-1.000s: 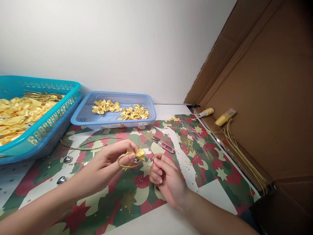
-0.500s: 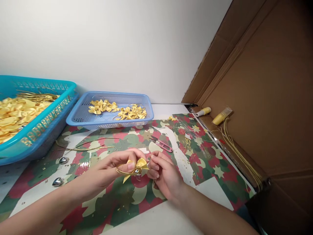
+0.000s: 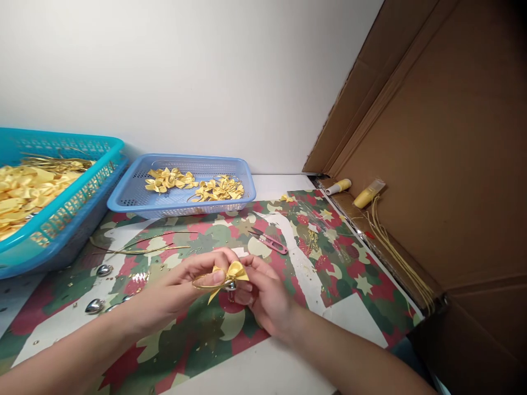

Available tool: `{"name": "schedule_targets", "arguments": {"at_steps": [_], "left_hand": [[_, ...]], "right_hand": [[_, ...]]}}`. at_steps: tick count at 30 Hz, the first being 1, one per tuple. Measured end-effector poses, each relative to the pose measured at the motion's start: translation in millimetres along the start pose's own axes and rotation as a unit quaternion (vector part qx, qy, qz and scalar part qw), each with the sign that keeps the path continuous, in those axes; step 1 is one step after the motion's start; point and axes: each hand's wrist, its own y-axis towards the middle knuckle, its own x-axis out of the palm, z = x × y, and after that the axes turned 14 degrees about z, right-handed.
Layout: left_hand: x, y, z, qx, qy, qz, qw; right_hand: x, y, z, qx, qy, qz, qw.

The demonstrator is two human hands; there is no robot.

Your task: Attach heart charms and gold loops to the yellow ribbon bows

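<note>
Between the thumb and fingers of my left hand [image 3: 206, 277] is a yellow ribbon bow [image 3: 235, 271], its tails hanging down. A loop of gold cord [image 3: 197, 283] sticks out from it to the left. Just below the bow's knot hangs a small shiny silver ornament [image 3: 231, 286], partly covered. My right hand [image 3: 263, 293] is closed, its fingers curled against the right side of the bow. What those fingertips pinch is hidden behind the bow and the knuckles.
Pink thread snips [image 3: 269, 241] lie beyond my hands. Silver hearts [image 3: 94, 306] and gold cords [image 3: 152, 249] are at left. A blue basket [image 3: 181, 209] and a turquoise basket [image 3: 82, 192] hold yellow bows. A cardboard wall [image 3: 411, 137] with yellow cords [image 3: 399, 258] stands at right.
My right hand has moved left, from just beside the bow up against it. My left hand still holds the bow in nearly the same place. The view has shifted slightly.
</note>
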Motion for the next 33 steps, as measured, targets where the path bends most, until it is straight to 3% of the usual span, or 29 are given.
{"name": "schedule_targets", "arguments": {"at_steps": [4, 10, 15, 18, 22, 24, 29, 33], "left_hand": [[1.8, -2, 0, -0.013, 0.022, -0.006, 1.000], [16.2, -13, 7, -0.012, 0.116, -0.020, 0.993], [23.1, -15, -6, -0.074, 0.019, -0.034, 0.996], [20.1, -14, -14, -0.105, -0.084, 0.017, 0.991], [14.4, -10, -18, -0.119, -0.182, 0.160, 0.963], [12.2, -8, -19, -0.128, -0.206, 0.206, 0.948], [9.4, -6, -19, -0.089, -0.151, 0.206, 0.963], [8.6, -7, -20, -0.051, -0.065, 0.191, 0.978]], "right_hand": [[4, 2, 6, 0.038, -0.019, -0.006, 0.999], [0, 14, 2, -0.029, 0.052, 0.041, 0.997], [-2, 20, -4, -0.058, 0.056, 0.029, 0.996], [-5, 15, -11, -0.144, 0.021, 0.033, 0.989], [-12, -5, -16, -0.308, -0.114, 0.025, 0.944], [-14, -16, -15, -0.355, -0.201, 0.009, 0.913], [-12, -28, -11, -0.475, -0.357, -0.019, 0.804], [-10, -26, -11, -0.489, -0.392, 0.015, 0.779]]}}
